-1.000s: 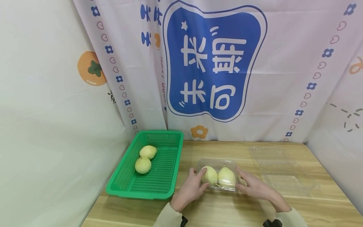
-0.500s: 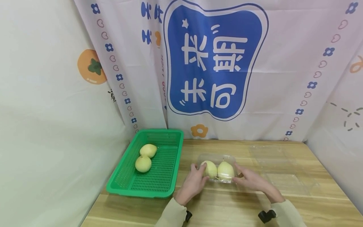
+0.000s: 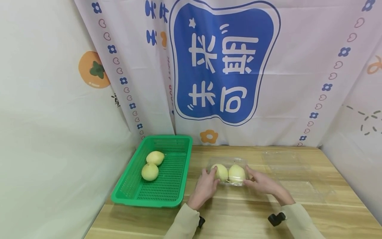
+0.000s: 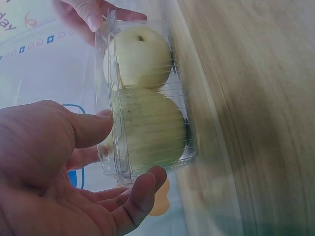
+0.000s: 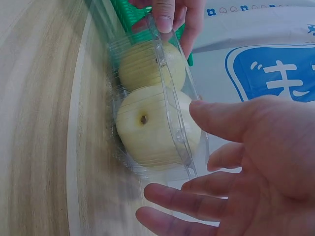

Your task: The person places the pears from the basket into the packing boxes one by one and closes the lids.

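Observation:
A clear plastic clamshell box point(image 3: 227, 160) stands on the wooden table, its lid closed. Two pale yellow pears, a left one point(image 3: 222, 172) and a right one point(image 3: 237, 173), lie side by side inside. My left hand point(image 3: 205, 186) holds the box's left end, thumb on the rim and fingers around the corner. At the opposite end, my right hand point(image 3: 264, 183) holds the box between thumb and fingers. In the right wrist view that thumb meets the rim point(image 5: 172, 110), and the lower fingers spread beside the end. The box's underside is hidden.
A green plastic basket point(image 3: 182, 172) with two more pears point(image 3: 150, 171) stands at the left. Clear empty plastic containers point(image 3: 298, 187) lie at the right of the table, hard to make out. A printed curtain point(image 3: 286, 129) hangs behind the table.
Both hands and the box with its pears have slid away from me, toward the back of the table. The basket and the containers at the right stay put.

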`<state>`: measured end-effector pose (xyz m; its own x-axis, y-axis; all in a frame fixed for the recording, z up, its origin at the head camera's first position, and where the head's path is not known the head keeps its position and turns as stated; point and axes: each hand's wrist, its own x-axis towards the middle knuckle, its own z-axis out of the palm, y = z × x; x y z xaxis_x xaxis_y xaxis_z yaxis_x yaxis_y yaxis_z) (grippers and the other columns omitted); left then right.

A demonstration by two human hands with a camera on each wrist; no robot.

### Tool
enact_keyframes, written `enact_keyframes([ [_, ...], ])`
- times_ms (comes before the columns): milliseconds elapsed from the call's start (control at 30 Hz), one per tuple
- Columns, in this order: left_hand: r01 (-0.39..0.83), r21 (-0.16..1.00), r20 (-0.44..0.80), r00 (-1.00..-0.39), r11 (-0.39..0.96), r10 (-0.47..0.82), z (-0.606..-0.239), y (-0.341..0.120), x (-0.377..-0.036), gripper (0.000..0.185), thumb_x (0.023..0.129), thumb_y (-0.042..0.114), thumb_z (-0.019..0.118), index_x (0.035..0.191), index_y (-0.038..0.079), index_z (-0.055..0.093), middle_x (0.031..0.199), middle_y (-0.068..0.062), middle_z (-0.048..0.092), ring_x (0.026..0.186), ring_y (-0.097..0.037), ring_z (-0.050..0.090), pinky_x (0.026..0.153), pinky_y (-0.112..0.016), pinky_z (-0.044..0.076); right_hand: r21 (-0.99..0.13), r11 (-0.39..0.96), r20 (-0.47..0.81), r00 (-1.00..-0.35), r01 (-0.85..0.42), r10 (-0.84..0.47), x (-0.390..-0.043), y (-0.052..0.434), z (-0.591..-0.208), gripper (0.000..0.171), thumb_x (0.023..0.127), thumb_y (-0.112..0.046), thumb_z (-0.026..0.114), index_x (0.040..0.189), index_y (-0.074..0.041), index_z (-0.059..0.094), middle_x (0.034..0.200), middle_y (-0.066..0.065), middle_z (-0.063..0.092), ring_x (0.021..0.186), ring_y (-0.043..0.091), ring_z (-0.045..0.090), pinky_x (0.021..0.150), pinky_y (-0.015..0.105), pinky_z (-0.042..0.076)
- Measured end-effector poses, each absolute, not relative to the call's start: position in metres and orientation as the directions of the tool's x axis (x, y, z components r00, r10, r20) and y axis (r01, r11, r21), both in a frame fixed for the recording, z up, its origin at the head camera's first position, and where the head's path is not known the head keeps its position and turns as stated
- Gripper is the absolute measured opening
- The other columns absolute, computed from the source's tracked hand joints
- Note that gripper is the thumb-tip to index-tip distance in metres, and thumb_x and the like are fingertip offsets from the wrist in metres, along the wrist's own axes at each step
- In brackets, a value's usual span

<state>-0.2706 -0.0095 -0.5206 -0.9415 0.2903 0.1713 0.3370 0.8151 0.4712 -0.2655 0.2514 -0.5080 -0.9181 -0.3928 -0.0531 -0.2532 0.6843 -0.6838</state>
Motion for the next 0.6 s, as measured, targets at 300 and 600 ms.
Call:
enact_keyframes([
  [300, 0.346, 0.458, 0.215, -0.937, 0.819, 0.276, -0.520, -0.001, -0.281, 0.053, 0.092, 0.025, 0.067, 0.141, 0.013, 0.050, 0.121, -0.027, 0.055, 0.090, -0.033, 0.064, 0.073, -0.043, 0.056, -0.629, 0.742, -0.018, -0.949, -0.233, -0.314, -0.271, 0.250, -0.511, 0.072, 0.100, -0.030, 0.055, 0.151, 0.009, 0.022, 0.151, 0.032, 0.030, 0.115, 0.044, 0.060, 0.100, 0.055, 0.047],
  [600, 0.306, 0.469, 0.212, -0.950, 0.829, 0.230, -0.523, 0.002, -0.294, 0.055, 0.091, 0.025, 0.068, 0.142, 0.014, 0.049, 0.125, -0.028, 0.055, 0.097, -0.037, 0.064, 0.079, -0.047, 0.056, -0.614, 0.768, -0.032, -0.967, -0.180, -0.253, -0.283, 0.239, -0.512, 0.073, 0.100, -0.032, 0.054, 0.152, 0.006, 0.019, 0.146, 0.034, 0.037, 0.116, 0.047, 0.058, 0.103, 0.059, 0.042],
])
